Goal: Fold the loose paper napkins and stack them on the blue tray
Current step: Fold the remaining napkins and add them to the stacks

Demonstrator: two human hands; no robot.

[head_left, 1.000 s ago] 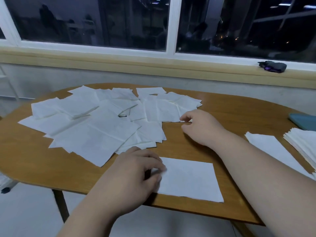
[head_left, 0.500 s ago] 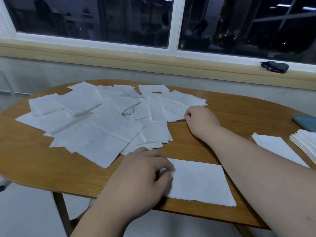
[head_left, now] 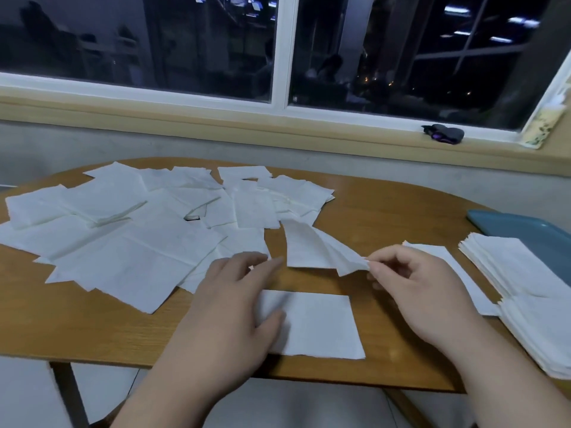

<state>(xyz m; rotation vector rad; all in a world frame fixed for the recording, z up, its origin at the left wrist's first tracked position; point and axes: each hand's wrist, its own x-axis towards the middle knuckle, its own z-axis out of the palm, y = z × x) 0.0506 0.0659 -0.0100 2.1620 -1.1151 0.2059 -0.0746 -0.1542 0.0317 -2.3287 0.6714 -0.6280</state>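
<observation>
Pulls the right hand [head_left: 423,291] back from the scattered heap of loose white paper napkins [head_left: 123,242] reached a moment ago, now pinching one limp white napkin [head_left: 309,245] by a corner, half raised off the oval wooden table [head_left: 386,217]. Rests the left hand [head_left: 228,304], fingers loose and spread, on a folded white rectangular napkin [head_left: 318,329] near the front edge. Shows a stack of folded white napkins [head_left: 519,273] on the flat blue tray [head_left: 525,227], far right.

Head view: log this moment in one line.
right hand pinches loose napkin corner | left hand rests on folded napkin | folded stack at right
</observation>
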